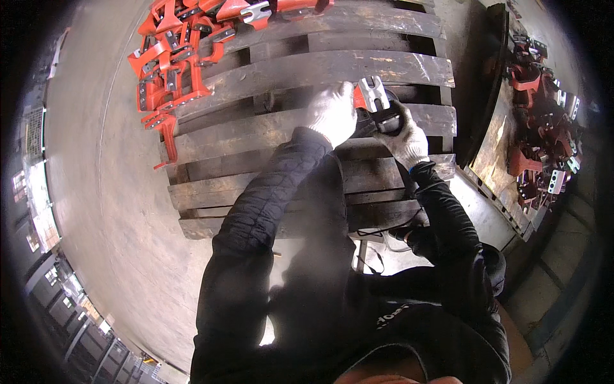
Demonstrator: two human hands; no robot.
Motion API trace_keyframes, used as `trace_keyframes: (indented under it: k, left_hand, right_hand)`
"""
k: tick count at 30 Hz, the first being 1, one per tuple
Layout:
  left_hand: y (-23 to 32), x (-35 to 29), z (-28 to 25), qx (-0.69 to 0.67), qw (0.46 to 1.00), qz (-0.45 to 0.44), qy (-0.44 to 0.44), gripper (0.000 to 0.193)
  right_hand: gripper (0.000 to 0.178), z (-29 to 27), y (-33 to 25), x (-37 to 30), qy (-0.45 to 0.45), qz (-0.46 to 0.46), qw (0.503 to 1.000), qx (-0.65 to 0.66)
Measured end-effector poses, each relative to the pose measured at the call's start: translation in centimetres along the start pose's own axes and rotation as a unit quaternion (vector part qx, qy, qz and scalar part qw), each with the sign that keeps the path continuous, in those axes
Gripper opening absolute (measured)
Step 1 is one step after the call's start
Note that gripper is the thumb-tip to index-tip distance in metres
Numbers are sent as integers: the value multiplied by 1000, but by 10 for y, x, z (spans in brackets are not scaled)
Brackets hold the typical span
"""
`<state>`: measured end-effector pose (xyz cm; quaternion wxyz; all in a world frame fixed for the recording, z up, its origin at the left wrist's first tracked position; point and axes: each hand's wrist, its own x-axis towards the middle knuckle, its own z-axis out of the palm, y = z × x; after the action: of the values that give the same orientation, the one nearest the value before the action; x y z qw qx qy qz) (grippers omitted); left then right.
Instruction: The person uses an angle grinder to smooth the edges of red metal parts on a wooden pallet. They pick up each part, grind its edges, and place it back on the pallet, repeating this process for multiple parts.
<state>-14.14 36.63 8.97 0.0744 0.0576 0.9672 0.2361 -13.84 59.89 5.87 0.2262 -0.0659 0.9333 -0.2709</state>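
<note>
My left hand (332,116), in a white glove, is closed on a red metal bracket (359,97) above the slatted wooden pallet. A bare silver plate (373,93) with a forked end tops the bracket. Close on its right, my right hand (407,139), gloved too, curls around a dark rounded tool (388,119). The tool sits against or just below the silver plate; whether they touch I cannot tell. Its exact kind is hard to make out, as fingers and shadow cover much of it.
Red brackets lie heaped on the far left of the wooden pallet (307,67), in a pile (169,70). On the right, another pallet (495,144) carries darker red brackets (527,160) with silver plates. Thin dark cables (377,233) run below the pallet's near edge.
</note>
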Motion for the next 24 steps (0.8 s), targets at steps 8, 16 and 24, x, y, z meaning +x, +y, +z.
trace_keyframes:
  k: [8,16,24]
  left_hand:
    - [1,1,4,0,1000,4,14,33]
    - [0,-2,3,-4,999,12,30,34]
    - [-4,-8,4,-5,998,21,59,30]
  right_hand:
    - [95,10,13,27,21,6,994,111]
    - [101,9,0,45,13,-6,998,55]
    - [101,13,-17,65,-4,-14,999,46]
